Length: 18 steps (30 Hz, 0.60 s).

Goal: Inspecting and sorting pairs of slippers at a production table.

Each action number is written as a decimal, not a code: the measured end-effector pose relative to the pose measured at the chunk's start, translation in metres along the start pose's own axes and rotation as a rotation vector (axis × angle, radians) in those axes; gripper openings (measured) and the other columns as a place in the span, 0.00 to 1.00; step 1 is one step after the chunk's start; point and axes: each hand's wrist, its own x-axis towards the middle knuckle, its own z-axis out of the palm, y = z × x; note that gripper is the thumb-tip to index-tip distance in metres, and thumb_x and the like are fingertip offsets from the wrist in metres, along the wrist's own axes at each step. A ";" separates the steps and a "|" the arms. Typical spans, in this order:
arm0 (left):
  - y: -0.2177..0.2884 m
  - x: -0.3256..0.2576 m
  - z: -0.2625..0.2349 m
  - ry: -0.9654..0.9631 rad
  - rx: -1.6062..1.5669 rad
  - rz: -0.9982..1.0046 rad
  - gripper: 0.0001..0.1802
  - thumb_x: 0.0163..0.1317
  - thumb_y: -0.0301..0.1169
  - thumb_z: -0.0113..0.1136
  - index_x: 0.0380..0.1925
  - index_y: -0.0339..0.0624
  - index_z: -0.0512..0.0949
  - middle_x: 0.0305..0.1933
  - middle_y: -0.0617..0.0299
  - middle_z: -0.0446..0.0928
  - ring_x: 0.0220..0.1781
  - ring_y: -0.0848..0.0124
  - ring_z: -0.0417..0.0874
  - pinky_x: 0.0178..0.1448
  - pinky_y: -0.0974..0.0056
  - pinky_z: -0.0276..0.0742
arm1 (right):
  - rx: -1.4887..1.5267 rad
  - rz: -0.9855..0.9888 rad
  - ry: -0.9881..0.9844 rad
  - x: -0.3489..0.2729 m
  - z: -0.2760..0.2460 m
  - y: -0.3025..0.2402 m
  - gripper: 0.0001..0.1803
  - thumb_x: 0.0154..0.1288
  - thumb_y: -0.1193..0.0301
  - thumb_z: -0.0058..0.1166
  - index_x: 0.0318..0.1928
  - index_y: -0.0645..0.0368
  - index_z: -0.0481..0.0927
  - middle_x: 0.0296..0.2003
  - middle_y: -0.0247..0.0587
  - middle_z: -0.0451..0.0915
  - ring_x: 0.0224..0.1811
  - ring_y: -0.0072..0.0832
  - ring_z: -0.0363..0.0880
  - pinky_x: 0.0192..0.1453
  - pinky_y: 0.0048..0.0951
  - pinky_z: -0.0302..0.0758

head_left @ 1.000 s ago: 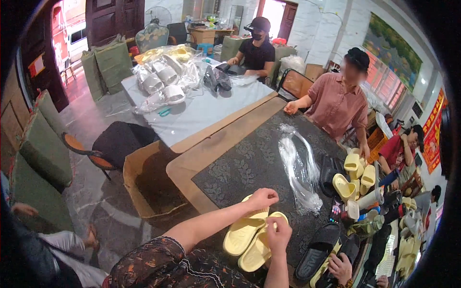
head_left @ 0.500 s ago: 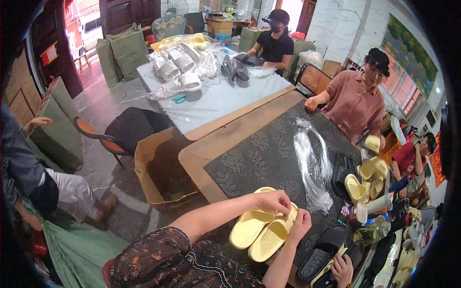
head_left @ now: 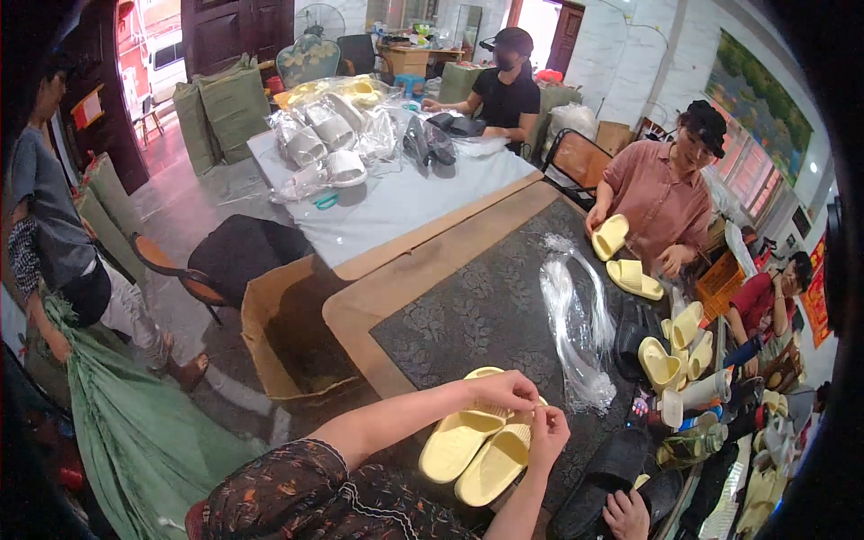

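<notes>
Fingers of both hands meet in a pinch over the front of a pair of pale-yellow slide sandals (head_left: 483, 461): thumb and forefinger of the left hand (head_left: 504, 390) and of the right hand (head_left: 546, 435) are drawn together, tip to tip; whether something thin lies between them cannot be made out. The sandals lie side by side at the near edge of a dark leaf-patterned table mat (head_left: 450, 328), toes pointing away, ribbed straps partly covered by the hands. To the right, a co-worker's hand (head_left: 625, 516) rests at black slides (head_left: 619, 457); beyond these lies a smartphone (head_left: 641, 407) beside a glass jar (head_left: 691, 446). Left of the table stands an open cardboard box (head_left: 263, 355). Clear plastic bags (head_left: 576, 346) stretch across the mat, with more yellow slides (head_left: 661, 364) near them on the right. Across the table, a person in a pink shirt (head_left: 657, 193) holds one yellow slide (head_left: 610, 236). Farther off, a pale-covered table (head_left: 405, 216) bears bagged grey slides (head_left: 331, 133) and teal-handled scissors (head_left: 326, 202); a person in a black cap (head_left: 506, 99) sits behind it.
</notes>
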 end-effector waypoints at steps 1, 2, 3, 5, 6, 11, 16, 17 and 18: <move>-0.003 0.000 0.000 -0.024 0.014 0.060 0.11 0.58 0.35 0.60 0.30 0.37 0.78 0.25 0.70 0.76 0.28 0.82 0.73 0.33 0.72 0.69 | 0.032 0.000 0.029 0.001 -0.001 0.006 0.03 0.63 0.74 0.56 0.35 0.61 0.77 0.25 0.23 0.72 0.24 0.08 0.65 0.26 0.11 0.58; -0.006 0.002 -0.001 -0.029 0.016 0.064 0.11 0.58 0.35 0.60 0.30 0.37 0.78 0.25 0.70 0.76 0.28 0.82 0.73 0.33 0.72 0.69 | 0.064 -0.001 0.057 0.001 -0.002 0.009 0.03 0.63 0.74 0.56 0.35 0.61 0.77 0.25 0.22 0.72 0.23 0.07 0.64 0.26 0.10 0.57; -0.009 0.003 -0.002 -0.039 0.066 0.089 0.10 0.58 0.34 0.59 0.30 0.37 0.78 0.25 0.69 0.76 0.28 0.82 0.73 0.33 0.72 0.69 | 0.062 -0.007 0.061 0.001 -0.003 0.010 0.03 0.63 0.74 0.56 0.35 0.61 0.77 0.25 0.22 0.72 0.23 0.07 0.64 0.26 0.10 0.57; -0.005 0.002 -0.003 -0.051 0.124 0.079 0.10 0.58 0.34 0.60 0.29 0.37 0.78 0.26 0.68 0.77 0.30 0.81 0.74 0.35 0.71 0.70 | 0.099 -0.013 0.086 0.002 -0.001 0.008 0.03 0.63 0.75 0.56 0.36 0.61 0.77 0.25 0.22 0.72 0.22 0.07 0.63 0.25 0.11 0.57; -0.005 0.002 -0.004 -0.058 0.126 0.084 0.10 0.58 0.34 0.60 0.29 0.37 0.78 0.26 0.68 0.77 0.30 0.81 0.74 0.35 0.71 0.70 | 0.097 -0.019 0.093 0.001 0.001 0.004 0.03 0.63 0.75 0.56 0.36 0.61 0.77 0.25 0.22 0.72 0.22 0.07 0.63 0.25 0.11 0.57; -0.008 0.000 0.000 -0.025 0.103 0.072 0.10 0.58 0.33 0.60 0.29 0.37 0.79 0.25 0.67 0.77 0.30 0.81 0.73 0.35 0.71 0.71 | -0.037 0.036 0.056 -0.003 0.001 -0.003 0.03 0.61 0.75 0.58 0.32 0.63 0.79 0.25 0.23 0.73 0.26 0.10 0.66 0.30 0.12 0.60; -0.004 0.001 0.000 0.002 0.184 0.110 0.09 0.57 0.33 0.60 0.28 0.36 0.78 0.24 0.67 0.77 0.28 0.80 0.73 0.32 0.70 0.70 | 0.134 0.019 0.173 -0.004 0.002 -0.002 0.04 0.61 0.75 0.58 0.31 0.63 0.79 0.25 0.24 0.74 0.26 0.10 0.67 0.30 0.13 0.62; 0.000 0.000 0.000 -0.010 0.194 0.096 0.10 0.57 0.33 0.59 0.28 0.36 0.79 0.24 0.68 0.77 0.29 0.81 0.73 0.34 0.70 0.70 | 0.118 0.024 0.168 -0.002 0.002 -0.001 0.04 0.61 0.75 0.57 0.31 0.62 0.78 0.26 0.25 0.75 0.28 0.10 0.68 0.32 0.14 0.63; 0.003 -0.002 -0.001 -0.019 0.204 0.082 0.10 0.57 0.33 0.58 0.29 0.36 0.79 0.25 0.68 0.77 0.31 0.81 0.73 0.36 0.70 0.71 | 0.118 0.034 0.165 -0.003 -0.001 -0.003 0.04 0.61 0.75 0.57 0.31 0.62 0.78 0.26 0.25 0.75 0.28 0.10 0.68 0.32 0.14 0.63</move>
